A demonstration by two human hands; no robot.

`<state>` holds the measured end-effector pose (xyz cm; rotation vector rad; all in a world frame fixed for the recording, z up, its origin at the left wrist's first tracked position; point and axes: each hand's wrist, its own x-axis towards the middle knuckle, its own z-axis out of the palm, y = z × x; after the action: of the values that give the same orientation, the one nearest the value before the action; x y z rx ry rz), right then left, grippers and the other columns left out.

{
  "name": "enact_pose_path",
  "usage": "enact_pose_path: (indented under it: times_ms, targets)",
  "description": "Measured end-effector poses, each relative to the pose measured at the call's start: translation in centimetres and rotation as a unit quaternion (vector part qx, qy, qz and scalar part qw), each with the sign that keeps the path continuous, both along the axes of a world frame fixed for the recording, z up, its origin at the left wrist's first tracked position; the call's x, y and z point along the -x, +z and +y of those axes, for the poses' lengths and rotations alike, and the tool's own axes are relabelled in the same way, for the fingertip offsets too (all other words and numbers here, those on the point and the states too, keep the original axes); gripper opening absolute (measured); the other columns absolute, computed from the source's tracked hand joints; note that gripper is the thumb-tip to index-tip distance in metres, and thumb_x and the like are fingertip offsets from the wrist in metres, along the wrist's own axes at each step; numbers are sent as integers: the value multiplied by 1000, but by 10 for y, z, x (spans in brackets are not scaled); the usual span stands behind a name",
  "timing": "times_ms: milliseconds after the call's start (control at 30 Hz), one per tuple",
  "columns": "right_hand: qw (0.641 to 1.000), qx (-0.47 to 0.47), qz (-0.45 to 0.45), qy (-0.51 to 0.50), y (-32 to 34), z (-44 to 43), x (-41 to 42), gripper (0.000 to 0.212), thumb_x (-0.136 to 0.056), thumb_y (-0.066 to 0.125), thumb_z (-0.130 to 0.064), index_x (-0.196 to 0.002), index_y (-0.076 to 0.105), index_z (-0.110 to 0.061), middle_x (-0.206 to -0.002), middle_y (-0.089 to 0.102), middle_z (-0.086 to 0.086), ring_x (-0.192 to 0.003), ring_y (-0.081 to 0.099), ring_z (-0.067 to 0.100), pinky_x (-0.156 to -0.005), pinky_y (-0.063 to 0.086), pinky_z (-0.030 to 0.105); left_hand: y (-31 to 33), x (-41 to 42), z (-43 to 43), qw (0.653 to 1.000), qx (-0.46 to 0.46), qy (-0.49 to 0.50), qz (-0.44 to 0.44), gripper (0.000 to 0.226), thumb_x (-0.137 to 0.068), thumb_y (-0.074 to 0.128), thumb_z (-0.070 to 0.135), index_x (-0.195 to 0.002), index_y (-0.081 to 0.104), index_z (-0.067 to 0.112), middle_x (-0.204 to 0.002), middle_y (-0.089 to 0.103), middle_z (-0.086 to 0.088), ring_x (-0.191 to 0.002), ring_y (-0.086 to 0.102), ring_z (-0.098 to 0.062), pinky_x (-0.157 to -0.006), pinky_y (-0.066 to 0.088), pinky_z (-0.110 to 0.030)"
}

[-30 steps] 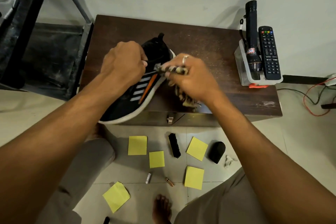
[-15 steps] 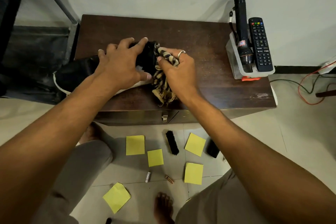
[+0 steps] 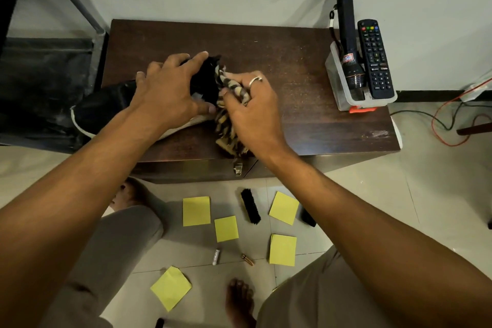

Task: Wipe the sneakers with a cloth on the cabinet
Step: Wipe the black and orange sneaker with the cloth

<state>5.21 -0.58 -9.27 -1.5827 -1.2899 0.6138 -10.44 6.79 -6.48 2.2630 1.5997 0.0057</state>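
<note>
**Head view: cloth pressed to the sneaker's heel on the cabinet**

Head camera looks down on a dark wooden cabinet (image 3: 292, 66) set against a pale wall. A black sneaker (image 3: 106, 106) with a white sole lies across its left side, toe past the left edge and heel toward the middle. The left hand (image 3: 167, 96) lies over the shoe, fingers spread across the top and thumb against the sole side, clamping it in place. The right hand (image 3: 253, 112), a ring on one finger, is closed around a bunched tan-and-black striped cloth (image 3: 229, 104); the cloth's upper end touches the shoe's heel, and its loose end trails down to the cabinet's front edge.

At the cabinet's right rear corner a clear plastic tray (image 3: 343, 96) holds a black flashlight (image 3: 347, 34) standing on its head and a black remote control (image 3: 375, 58) leaning beside it.

On the tiled floor below (between the person's knees and bare feet) lie several yellow sticky notes (image 3: 196, 211), a black shoe brush (image 3: 250, 209), and two small batteries (image 3: 216, 257). Red and dark wires (image 3: 450, 125) trail over the floor at the right.
</note>
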Motion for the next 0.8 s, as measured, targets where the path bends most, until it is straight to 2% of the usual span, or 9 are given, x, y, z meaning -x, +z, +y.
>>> enact_pose_path:
  times_ms: [167, 300, 400, 467, 567, 667, 800]
  targets:
    - [996, -55, -37, 61, -23, -7, -4, 16, -89, 72, -3, -105, 72, -1, -102, 59, 6, -88, 61, 10, -77, 53, 22, 3, -1, 1, 1000, 11, -3, 4, 109, -75, 83, 55, -160, 17, 42, -165, 26, -4, -144, 29, -46, -116, 24, -68]
    - [969, -73, -211, 108, -25, -14, -12, 21, -87, 75, -13, -107, 74, -6, -103, 60, 4, -81, 64, 16, -64, 59, 34, 5, -1, 2, 1000, 15, -6, 12, 110, -75, 84, 50, -161, 16, 43, -165, 26, -3, -143, 30, -45, -116, 25, -68]
    - [935, -56, -339, 90, -22, -11, -17, 15, -84, 75, -20, -94, 74, -8, -99, 61, 2, -71, 59, 16, -52, 55, 35, 6, 1, 3, 999, 22, -14, 19, 113, -73, 85, 52, -161, 14, 43, -166, 24, -3, -145, 28, -45, -116, 26, -67]
    - [944, -80, -312, 70, -18, -8, -22, 14, -86, 73, -19, -93, 74, -7, -99, 61, 3, -71, 60, 16, -54, 56, 37, 7, 1, 3, 999, 22, -17, 21, 114, -73, 85, 54, -161, 13, 43, -166, 24, -3, -145, 29, -45, -116, 27, -67]
    - [961, -152, -212, 95, -15, -2, -23, 22, -89, 71, -8, -110, 73, -4, -109, 61, 9, -89, 64, 17, -70, 58, 30, 6, 1, 4, 999, 20, -17, 31, 116, -72, 85, 55, -161, 12, 43, -166, 23, -3, -144, 30, -45, -115, 28, -67]
    - [954, -134, -236, 128, -22, 0, -13, 26, -93, 70, -14, -118, 73, -7, -112, 62, 9, -99, 65, 20, -75, 59, 34, 6, 0, 3, 999, 19, -18, 30, 116, -72, 86, 54, -161, 12, 43, -166, 24, -2, -144, 30, -44, -115, 27, -69]
    - [942, -131, -284, 120, -22, -3, -11, 22, -92, 66, -23, -104, 76, -7, -103, 64, 5, -85, 64, 18, -64, 59, 35, 6, 0, 0, 999, 2, -22, 29, 115, -71, 87, 52, -161, 15, 42, -165, 26, -2, -145, 31, -42, -114, 26, -70]
